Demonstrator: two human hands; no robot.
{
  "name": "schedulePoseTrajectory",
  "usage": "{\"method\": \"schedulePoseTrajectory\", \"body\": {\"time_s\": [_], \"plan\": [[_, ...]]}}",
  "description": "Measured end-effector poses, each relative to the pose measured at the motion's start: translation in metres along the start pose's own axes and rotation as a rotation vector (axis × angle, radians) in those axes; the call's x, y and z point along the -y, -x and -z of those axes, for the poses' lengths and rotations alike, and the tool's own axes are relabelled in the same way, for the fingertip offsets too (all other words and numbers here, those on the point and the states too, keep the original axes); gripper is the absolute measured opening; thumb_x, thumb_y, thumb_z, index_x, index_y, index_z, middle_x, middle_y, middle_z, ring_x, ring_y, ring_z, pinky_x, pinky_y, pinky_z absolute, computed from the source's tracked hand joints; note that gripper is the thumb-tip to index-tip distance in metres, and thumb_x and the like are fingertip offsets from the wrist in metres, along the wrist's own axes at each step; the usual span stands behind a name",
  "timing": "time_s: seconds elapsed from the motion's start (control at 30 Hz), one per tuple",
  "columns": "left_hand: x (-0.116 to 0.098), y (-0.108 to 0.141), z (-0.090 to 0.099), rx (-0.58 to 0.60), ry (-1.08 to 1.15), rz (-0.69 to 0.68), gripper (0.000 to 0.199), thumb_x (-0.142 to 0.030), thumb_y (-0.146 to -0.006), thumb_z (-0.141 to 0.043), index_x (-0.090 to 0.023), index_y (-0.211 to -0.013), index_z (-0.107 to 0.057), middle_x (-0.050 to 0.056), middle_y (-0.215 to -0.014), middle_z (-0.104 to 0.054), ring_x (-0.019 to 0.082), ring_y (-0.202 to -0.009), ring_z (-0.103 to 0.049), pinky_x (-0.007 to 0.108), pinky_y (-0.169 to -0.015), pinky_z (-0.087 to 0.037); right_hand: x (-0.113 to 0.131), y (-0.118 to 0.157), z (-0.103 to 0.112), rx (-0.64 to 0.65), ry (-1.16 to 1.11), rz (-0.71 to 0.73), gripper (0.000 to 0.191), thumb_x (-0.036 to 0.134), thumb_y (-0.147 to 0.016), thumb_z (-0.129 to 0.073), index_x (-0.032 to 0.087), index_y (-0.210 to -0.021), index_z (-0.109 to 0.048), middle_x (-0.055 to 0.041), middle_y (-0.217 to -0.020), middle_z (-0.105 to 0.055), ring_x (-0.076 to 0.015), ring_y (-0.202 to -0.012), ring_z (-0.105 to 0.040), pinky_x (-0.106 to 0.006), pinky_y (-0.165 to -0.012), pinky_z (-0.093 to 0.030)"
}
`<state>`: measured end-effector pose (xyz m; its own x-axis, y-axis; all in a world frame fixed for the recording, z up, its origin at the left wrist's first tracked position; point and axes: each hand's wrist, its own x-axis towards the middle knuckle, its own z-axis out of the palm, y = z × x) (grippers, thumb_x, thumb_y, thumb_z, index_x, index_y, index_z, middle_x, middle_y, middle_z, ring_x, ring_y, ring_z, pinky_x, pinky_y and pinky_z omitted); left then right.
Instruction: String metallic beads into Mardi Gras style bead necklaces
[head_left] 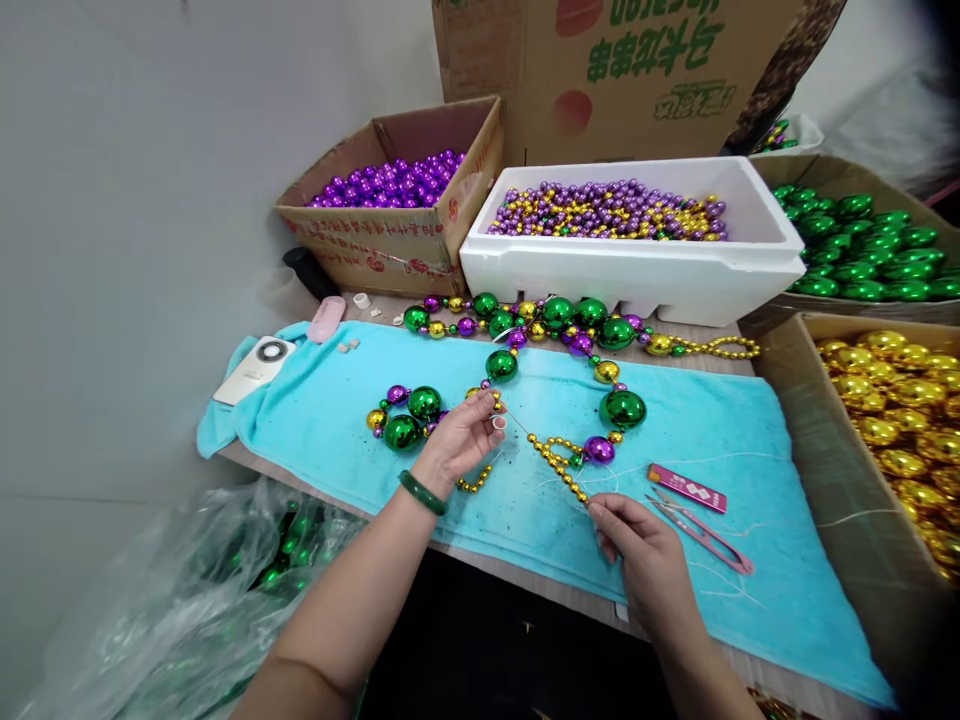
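Note:
My left hand [461, 435], with a green bangle at the wrist, is closed in a pinch over the middle of the blue towel. Small gold beads show at its fingertips, and a thin straight line, needle or thread, runs from there to a strand of gold beads [559, 465]. My right hand [641, 545] pinches the lower end of that strand. Around them lies a necklace of large green, purple and gold beads [622, 408], partly hidden behind my left hand. A short loop of gold beads [474, 484] rests below the left hand.
On the towel [337, 420] lie pink thread snips [709, 535], a magenta lighter-like block [688, 487] and a white device [255, 370]. Behind stand a purple-bead carton [367, 240] and a white foam box [630, 275]. Cartons of green and gold beads [892, 400] flank the right.

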<state>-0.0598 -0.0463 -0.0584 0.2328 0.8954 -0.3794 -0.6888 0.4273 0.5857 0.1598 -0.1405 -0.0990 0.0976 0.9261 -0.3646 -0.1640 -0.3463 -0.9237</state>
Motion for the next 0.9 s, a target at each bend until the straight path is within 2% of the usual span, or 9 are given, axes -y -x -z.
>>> {"method": "schedulePoseTrajectory", "body": {"time_s": [0.3,0.43,0.57,0.9], "plan": [[0.0025,0.0043,-0.0057,-0.009,-0.226,-0.002,0.016,-0.011,-0.072,-0.068,-0.01,-0.087,-0.063,0.003,-0.072,-0.062,0.007,-0.058,-0.059,0.017,-0.052,-0.049,0.0042,-0.0014,-0.0053,-0.034,-0.018,0.0,0.028,0.04,-0.064,-0.074,0.016,-0.075,-0.068,0.0025,-0.054,-0.049,-0.0086,-0.046,-0.038,-0.022,-0.043,-0.029],[0.0014,0.0016,-0.005,-0.058,-0.112,-0.036,0.011,-0.014,-0.078,-0.063,-0.011,-0.088,-0.062,0.004,-0.076,-0.063,0.006,-0.059,-0.058,0.016,-0.053,-0.05,0.002,-0.0018,-0.0034,-0.049,-0.036,0.015,0.027,0.04,-0.065,-0.074,0.016,-0.077,-0.067,0.0024,-0.054,-0.049,-0.009,-0.047,-0.04,-0.022,-0.044,-0.031],[-0.0006,-0.0029,-0.0016,-0.111,-0.012,-0.086,0.01,-0.016,-0.081,-0.059,-0.009,-0.087,-0.063,0.004,-0.075,-0.062,0.006,-0.058,-0.057,0.015,-0.053,-0.05,-0.0001,0.0002,0.0005,-0.01,-0.006,0.015,0.026,0.039,-0.067,-0.073,0.015,-0.077,-0.067,0.0029,-0.052,-0.047,-0.0085,-0.046,-0.038,-0.022,-0.044,-0.028],[-0.0009,-0.0012,-0.0053,-0.148,-0.018,-0.128,0.005,-0.012,-0.077,-0.063,-0.01,-0.08,-0.061,0.001,-0.072,-0.061,0.005,-0.058,-0.057,0.014,-0.052,-0.049,0.0027,0.0016,-0.0047,-0.005,0.024,-0.022,0.028,0.041,-0.066,-0.072,0.015,-0.076,-0.067,0.0026,-0.054,-0.047,-0.008,-0.046,-0.035,-0.022,-0.042,-0.026]]}}
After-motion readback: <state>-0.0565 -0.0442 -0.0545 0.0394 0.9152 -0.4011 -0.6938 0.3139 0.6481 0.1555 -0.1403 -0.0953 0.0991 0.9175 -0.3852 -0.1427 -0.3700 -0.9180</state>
